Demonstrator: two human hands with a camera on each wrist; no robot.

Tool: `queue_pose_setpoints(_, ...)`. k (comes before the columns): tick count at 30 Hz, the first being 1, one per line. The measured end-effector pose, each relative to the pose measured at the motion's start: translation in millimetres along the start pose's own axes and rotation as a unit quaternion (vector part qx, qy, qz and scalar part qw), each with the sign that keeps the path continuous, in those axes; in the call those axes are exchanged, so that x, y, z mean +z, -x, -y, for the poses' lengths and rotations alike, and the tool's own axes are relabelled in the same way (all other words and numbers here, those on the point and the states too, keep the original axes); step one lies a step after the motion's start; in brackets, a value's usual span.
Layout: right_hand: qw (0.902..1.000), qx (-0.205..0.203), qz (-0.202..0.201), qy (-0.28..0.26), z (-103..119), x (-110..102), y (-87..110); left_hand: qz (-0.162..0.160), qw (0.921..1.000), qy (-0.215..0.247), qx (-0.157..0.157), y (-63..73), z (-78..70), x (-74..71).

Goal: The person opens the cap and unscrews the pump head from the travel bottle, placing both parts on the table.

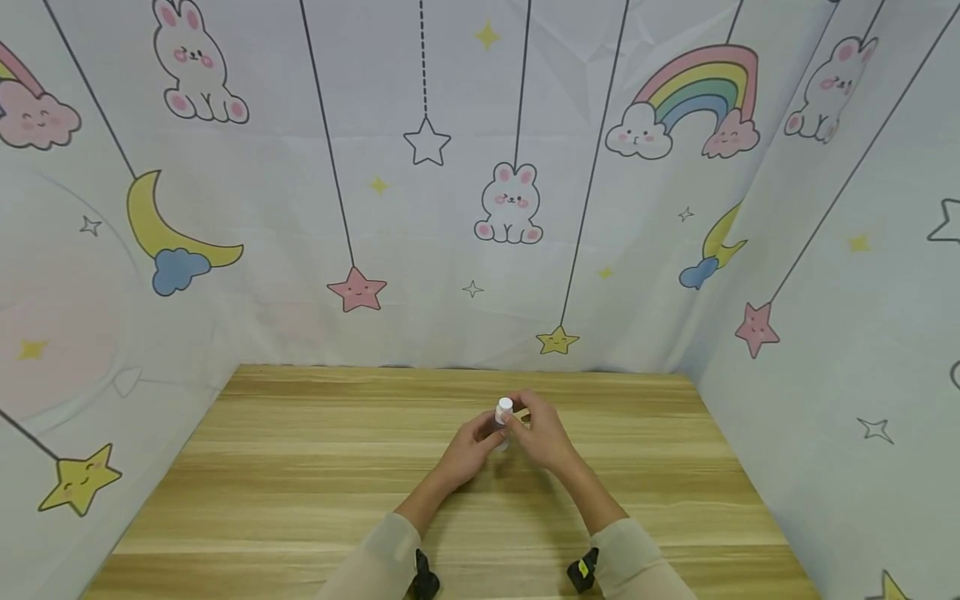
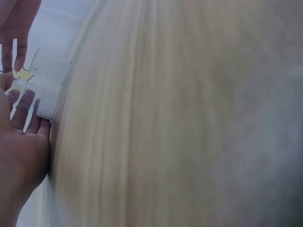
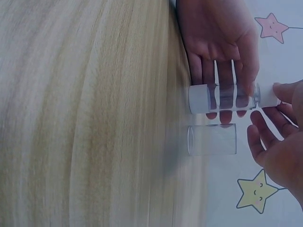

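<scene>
Upright on the wooden table stands a clear bottle (image 3: 228,97) with a white base (image 3: 199,99) and a white top (image 1: 505,406). My left hand (image 1: 468,452) holds the bottle's body, thumb on one side and fingers behind it; the left wrist view shows this left hand (image 2: 23,151) low against the table. At the upper end, my right hand (image 1: 546,433) pinches the white top (image 3: 268,95) between thumb and fingers. Close beside the bottle, a clear cylindrical cover (image 3: 213,139) stands apart on the table, also visible as a clear cover (image 2: 49,68) in the left wrist view.
The wooden table (image 1: 300,467) spreads around both hands. A white cloth (image 1: 420,250) printed with rabbits, stars and rainbows hangs behind the table and along its sides. Black wrist straps (image 1: 425,577) sit at the sleeve cuffs.
</scene>
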State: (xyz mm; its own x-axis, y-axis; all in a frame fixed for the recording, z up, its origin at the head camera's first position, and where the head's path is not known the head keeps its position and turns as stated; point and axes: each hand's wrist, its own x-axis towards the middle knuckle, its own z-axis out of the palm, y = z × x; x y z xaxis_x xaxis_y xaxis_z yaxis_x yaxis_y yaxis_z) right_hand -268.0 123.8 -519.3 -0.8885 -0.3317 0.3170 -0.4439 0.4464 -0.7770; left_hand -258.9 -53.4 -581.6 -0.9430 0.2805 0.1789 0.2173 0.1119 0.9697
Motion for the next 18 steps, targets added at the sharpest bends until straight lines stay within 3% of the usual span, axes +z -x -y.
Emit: queue_pose_setpoints(18,1.0,-0.001,0.002,0.004,-1.2,-0.3,-0.5,-0.004,1.0,-0.002,0.006,0.1,-0.4,0.5)
